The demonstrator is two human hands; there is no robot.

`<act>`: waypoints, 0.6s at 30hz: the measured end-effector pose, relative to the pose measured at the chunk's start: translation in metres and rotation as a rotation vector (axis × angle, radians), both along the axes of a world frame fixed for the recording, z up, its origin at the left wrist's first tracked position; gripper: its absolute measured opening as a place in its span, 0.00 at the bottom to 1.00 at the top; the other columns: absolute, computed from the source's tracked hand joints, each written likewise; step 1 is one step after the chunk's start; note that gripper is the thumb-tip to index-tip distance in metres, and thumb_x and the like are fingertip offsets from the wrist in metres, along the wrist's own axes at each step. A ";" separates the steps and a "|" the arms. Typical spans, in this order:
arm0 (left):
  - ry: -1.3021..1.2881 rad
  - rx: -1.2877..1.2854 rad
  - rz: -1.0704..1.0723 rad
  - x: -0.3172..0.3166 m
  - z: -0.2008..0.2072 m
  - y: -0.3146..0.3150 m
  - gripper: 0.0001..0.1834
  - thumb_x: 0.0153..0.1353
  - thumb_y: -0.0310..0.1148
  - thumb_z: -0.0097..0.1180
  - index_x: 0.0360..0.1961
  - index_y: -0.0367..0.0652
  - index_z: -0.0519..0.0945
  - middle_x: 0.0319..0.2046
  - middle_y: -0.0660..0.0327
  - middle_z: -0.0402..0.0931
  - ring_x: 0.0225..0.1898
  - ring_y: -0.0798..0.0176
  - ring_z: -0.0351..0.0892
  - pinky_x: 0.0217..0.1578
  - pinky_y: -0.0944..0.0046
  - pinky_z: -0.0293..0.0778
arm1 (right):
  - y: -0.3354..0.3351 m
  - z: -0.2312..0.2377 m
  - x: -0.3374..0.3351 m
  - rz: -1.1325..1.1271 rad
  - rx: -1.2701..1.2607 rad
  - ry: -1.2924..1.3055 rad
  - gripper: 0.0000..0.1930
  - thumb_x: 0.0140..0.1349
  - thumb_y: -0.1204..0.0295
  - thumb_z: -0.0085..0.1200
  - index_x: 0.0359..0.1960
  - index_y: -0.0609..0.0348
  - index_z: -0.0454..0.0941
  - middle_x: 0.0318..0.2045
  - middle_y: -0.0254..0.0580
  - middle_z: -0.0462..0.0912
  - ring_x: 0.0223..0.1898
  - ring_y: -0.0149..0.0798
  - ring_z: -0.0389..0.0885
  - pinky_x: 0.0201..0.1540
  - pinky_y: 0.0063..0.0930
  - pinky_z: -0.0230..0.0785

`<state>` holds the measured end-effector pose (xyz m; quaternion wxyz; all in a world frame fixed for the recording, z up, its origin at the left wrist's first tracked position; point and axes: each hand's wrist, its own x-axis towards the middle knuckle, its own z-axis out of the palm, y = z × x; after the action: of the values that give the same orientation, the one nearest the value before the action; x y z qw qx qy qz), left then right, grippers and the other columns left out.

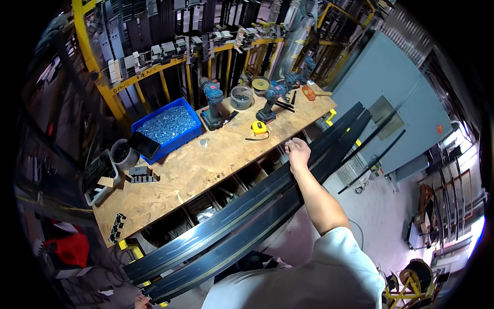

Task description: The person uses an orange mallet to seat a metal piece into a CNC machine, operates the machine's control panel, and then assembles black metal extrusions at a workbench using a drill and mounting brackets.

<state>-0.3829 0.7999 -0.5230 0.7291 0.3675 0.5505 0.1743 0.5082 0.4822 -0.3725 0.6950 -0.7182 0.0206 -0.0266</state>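
Observation:
Two long dark metal profiles [206,239] lie side by side, slanting from the lower left up to the right in front of the workbench. My right hand [298,153] is over the far profile's outer edge, its fingers curled together; whatever is in them is hidden. Down at the lower left rim, my left hand [141,301] is closed at the end of the near profile [180,286]. Only part of that hand shows, and a small piece at its fingertips is too small to name.
On the wooden workbench [180,180] are a blue bin [193,135] of screws, cordless drills [212,103] [272,100], a yellow tape measure [259,127], a clear tub [241,98] and an orange-headed mallet [309,92]. A grey cabinet [391,92] stands at right; yellow racks [164,67] line the back.

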 end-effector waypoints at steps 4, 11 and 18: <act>0.260 -0.018 -0.303 -0.010 -0.009 0.014 0.09 0.65 0.40 0.68 0.34 0.49 0.83 0.19 0.75 0.70 0.16 0.75 0.64 0.16 0.69 0.61 | -0.041 0.009 -0.060 -0.005 0.074 -0.006 0.14 0.70 0.78 0.58 0.54 0.72 0.77 0.36 0.45 0.87 0.34 0.32 0.84 0.37 0.24 0.78; 0.360 0.052 -0.453 0.046 0.067 0.003 0.14 0.62 0.42 0.71 0.34 0.43 0.85 0.20 0.71 0.72 0.19 0.74 0.62 0.20 0.67 0.58 | -0.114 0.033 -0.099 -0.084 0.008 -0.009 0.11 0.72 0.77 0.57 0.52 0.71 0.79 0.35 0.44 0.87 0.32 0.31 0.84 0.35 0.23 0.78; 0.687 0.323 -0.603 0.151 0.118 -0.012 0.24 0.62 0.44 0.68 0.47 0.33 0.80 0.34 0.56 0.80 0.36 0.65 0.77 0.39 0.59 0.74 | -0.140 0.049 -0.051 -0.069 0.047 -0.071 0.12 0.71 0.77 0.58 0.53 0.70 0.78 0.34 0.44 0.87 0.32 0.31 0.84 0.36 0.24 0.78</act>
<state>-0.2322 0.7880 -0.4046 0.4566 0.6554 0.5944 -0.0930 0.4574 0.3427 -0.3230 0.7106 -0.6992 0.0214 -0.0755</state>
